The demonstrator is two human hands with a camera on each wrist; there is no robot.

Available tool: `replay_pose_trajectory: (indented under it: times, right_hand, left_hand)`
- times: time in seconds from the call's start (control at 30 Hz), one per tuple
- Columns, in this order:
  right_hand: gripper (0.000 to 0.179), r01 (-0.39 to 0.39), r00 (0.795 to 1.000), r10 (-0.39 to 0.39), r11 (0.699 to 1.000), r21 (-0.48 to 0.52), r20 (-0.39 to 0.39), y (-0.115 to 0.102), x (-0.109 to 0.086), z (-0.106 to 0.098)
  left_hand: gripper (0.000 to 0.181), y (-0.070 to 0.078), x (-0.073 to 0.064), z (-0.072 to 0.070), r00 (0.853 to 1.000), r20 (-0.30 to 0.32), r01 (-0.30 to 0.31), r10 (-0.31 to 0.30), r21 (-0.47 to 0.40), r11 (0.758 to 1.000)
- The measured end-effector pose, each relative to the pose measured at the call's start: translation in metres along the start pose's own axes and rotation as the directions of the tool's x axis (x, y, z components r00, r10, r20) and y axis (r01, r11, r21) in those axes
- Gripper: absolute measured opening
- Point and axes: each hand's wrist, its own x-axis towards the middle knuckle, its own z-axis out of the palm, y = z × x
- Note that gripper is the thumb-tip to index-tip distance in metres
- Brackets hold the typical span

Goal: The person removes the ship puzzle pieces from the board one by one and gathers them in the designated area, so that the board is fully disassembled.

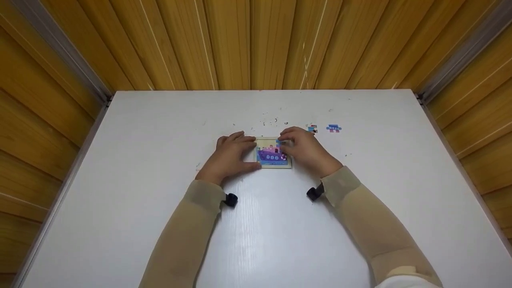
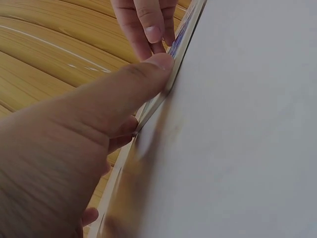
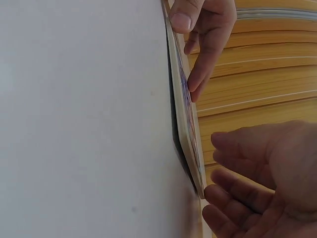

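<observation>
A small framed jigsaw puzzle (image 1: 272, 155) with a purple ship picture lies on the white table; its top part shows pale backing. My left hand (image 1: 232, 156) holds it at the left side, thumb (image 2: 161, 62) on the near corner and fingers by the far-left edge. At its right side is my right hand (image 1: 306, 150), fingertips over the far-right part, beside a blue patch. In the right wrist view the right fingers (image 3: 233, 196) are loosely bent near the frame's edge (image 3: 185, 139), with no piece visible between them. The right fingertips partly hide the puzzle's right side.
Two small groups of loose puzzle pieces lie beyond my right hand: a multicoloured one (image 1: 313, 128) and a blue and pink one (image 1: 333, 128). Small dark marks dot the white table (image 1: 264, 224) beyond the puzzle. Yellow wooden panels (image 1: 256, 44) rise behind the table.
</observation>
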Motion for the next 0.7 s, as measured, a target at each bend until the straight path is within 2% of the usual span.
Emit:
replay_pose_trajectory:
  times: [0.2, 0.7]
  right_hand:
    - [0.032, 0.050, 0.999, -0.049, 0.992, -0.118, 0.012, -0.0005, 0.0008, 0.0068]
    - [0.026, 0.035, 0.999, -0.033, 0.991, -0.130, 0.015, -0.0054, 0.0013, 0.0088]
  left_hand:
    - [0.079, -0.0006, -0.0018, 0.0007, 1.000, -0.002, -0.003, 0.003, 0.000, 1.000]
    - [0.077, -0.0009, -0.0018, -0.0010, 1.000, -0.002, -0.008, 0.008, -0.006, 1.000]
